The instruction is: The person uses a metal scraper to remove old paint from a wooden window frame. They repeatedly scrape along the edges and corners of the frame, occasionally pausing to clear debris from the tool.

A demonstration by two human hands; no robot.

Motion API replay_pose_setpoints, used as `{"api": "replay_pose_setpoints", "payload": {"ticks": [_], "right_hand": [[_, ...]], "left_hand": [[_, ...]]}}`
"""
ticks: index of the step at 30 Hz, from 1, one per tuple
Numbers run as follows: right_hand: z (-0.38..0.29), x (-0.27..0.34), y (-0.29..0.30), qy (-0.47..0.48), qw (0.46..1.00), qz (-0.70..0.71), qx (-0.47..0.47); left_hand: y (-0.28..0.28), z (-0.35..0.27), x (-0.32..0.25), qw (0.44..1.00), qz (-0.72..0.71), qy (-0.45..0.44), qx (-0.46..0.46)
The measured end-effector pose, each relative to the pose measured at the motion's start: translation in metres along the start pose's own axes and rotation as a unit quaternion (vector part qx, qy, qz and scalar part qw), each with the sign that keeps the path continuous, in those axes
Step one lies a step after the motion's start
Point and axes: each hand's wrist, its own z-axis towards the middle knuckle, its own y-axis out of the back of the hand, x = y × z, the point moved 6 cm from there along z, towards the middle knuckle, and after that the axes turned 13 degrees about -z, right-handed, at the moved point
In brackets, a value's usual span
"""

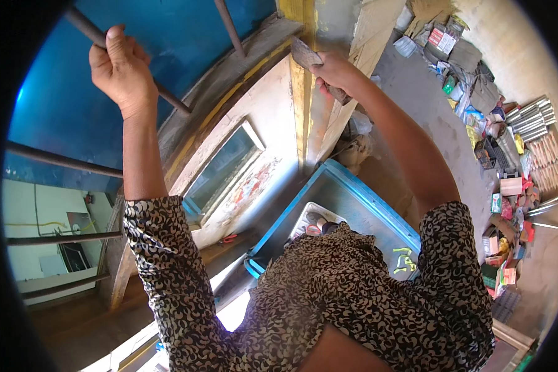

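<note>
My left hand (122,69) is wrapped around a dark metal window bar (172,98) at the upper left, thumb on top. Raised at the upper middle, my right hand (333,73) grips a worn, flat grey blade tool (306,55), perhaps a scraper; its broad end rests at or close to a yellow-painted wooden frame (301,111), contact unclear. The tool's other end sticks out below my fingers. A blue panel (190,42) lies behind the bars.
Below me is a blue-rimmed platform or case (372,200) with a white tray (302,216) by my foot. Red-handled pliers or scissors (229,238) lie on a ledge. Boxes, bags and a black crate (488,152) line the right wall. A small window (223,172) is set at centre-left.
</note>
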Motion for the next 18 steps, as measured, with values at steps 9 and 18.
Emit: {"api": "replay_pose_setpoints", "payload": {"ticks": [9, 18], "right_hand": [[-0.053, 0.016, -0.088, 0.102, 0.976, 0.058, 0.186], [-0.084, -0.024, -0.091, 0.051, 0.926, 0.299, 0.223]], "left_hand": [[0.008, 0.002, 0.006, 1.000, -0.003, 0.007, -0.003], [0.012, 0.005, 0.012, 1.000, 0.004, 0.015, 0.011]]}}
